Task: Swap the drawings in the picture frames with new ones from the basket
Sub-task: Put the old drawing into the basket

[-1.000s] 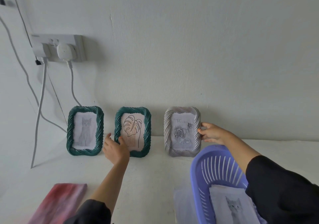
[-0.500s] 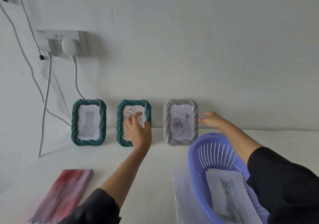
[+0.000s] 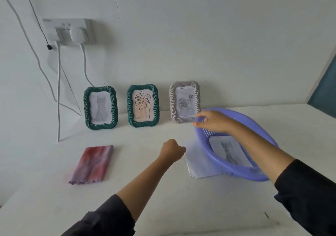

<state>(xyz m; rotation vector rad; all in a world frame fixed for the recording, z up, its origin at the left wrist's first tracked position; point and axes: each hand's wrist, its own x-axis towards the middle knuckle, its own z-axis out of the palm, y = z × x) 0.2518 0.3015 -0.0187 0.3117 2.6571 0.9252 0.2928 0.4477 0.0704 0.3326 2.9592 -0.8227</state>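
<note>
The near part of the white table [image 3: 163, 204] is bare, so both arms in dark sleeves have room to reach across it. The left hand [image 3: 171, 150] hangs over the middle of the table, curled into a fist with nothing visible in it. To its left a red and purple cloth [image 3: 92, 164] lies flat, well apart from everything else.

The purple basket [image 3: 236, 171] sits to the right, tipped toward the camera, on a loose sheet [image 3: 197, 164], and a cat drawing [image 3: 228, 152] lies inside it, probably the next replacement. The right hand [image 3: 212, 122] is at the basket's far rim with its fingers loosely bent (I cannot tell whether it grips the rim or only hovers).

Beyond, three frames lean against the wall in a row with gaps between them. The left green frame [image 3: 87, 108] holds a cat, the middle green frame [image 3: 130, 106] a leaf, and the grey frame [image 3: 172, 103], just behind the basket, a rose. The basket rim crowds the grey frame, so lifting it out will probably take care.
</note>
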